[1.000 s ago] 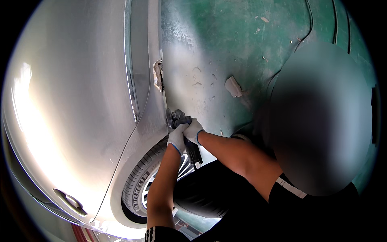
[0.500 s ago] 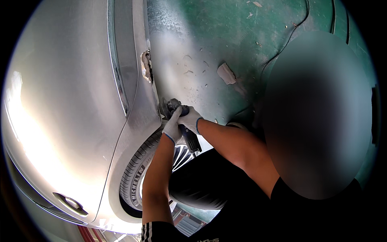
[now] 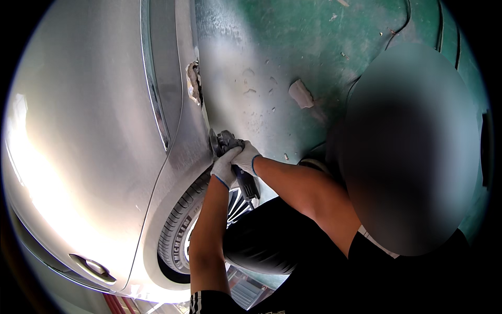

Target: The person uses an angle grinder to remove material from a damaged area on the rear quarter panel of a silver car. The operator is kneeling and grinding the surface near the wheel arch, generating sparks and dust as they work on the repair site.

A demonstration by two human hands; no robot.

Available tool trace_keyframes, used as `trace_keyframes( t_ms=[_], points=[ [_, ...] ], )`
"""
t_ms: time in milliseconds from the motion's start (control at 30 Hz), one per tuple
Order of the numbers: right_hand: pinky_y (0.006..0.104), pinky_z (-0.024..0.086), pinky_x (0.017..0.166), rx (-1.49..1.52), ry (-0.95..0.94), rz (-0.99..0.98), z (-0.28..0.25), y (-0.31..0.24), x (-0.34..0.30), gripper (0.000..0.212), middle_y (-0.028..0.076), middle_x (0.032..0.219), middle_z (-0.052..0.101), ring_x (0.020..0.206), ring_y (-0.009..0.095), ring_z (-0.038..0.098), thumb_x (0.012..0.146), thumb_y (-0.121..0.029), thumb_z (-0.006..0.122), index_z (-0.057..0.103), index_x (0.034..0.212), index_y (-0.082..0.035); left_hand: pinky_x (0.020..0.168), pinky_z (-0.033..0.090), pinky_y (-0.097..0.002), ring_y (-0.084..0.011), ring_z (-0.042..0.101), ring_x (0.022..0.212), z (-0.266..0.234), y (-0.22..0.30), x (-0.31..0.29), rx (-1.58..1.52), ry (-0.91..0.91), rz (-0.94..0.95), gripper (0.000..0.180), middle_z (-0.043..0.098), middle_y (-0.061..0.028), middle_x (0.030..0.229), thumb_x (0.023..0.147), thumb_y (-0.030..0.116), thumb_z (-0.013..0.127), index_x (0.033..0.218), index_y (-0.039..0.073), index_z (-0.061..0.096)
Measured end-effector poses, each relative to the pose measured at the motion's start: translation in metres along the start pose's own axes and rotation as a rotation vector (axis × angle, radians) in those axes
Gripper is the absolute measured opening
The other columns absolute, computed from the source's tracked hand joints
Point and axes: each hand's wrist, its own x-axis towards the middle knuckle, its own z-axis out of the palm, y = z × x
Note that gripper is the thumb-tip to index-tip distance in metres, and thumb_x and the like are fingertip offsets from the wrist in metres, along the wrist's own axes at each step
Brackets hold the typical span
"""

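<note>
An angle grinder [image 3: 248,189] with a dark blue and black body is held in both my gloved hands. My left hand [image 3: 225,166] is closed round its body, close to the tyre. Beside it, my right hand [image 3: 247,158] grips the grinder near its head, the fingers partly hidden. The grinder's disc [image 3: 214,142] is at the lower edge of a silver-grey car body [image 3: 99,115], just ahead of the wheel arch; whether it touches the metal cannot be told. Farther along that edge is a ragged, rusty hole [image 3: 194,83].
The car's tyre [image 3: 175,235] and spoked wheel [image 3: 239,203] are beside my left forearm. A torn grey-brown piece [image 3: 301,93] lies on the dusty green floor [image 3: 293,31]. Dark cables [image 3: 407,23] run across the floor at the far right. A large blurred patch hides much of the right side.
The grinder and both hands have moved slightly along the car's lower edge toward the wheel. My grip looks much the same. The whole view has shifted a little.
</note>
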Motion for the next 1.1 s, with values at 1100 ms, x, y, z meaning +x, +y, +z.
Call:
trace_keyframes(
  t_ms=[1100],
  points=[
    [0.0403, 0.059, 0.098, -0.072, 0.029, -0.005, 0.001, -0.018, -0.008, 0.077, 0.028, 0.122, 0.071, 0.114, 0.034, 0.073, 0.073, -0.019, 0.085, 0.051, 0.136, 0.011, 0.088, 0.060, -0.0410, -0.0278, 0.073, 0.096, 0.001, 0.007, 0.002, -0.028, 0.044, 0.024, 0.022, 0.075, -0.0137, 0.105, 0.094, 0.009, 0.074, 0.114, 0.001, 0.072]
  ],
)
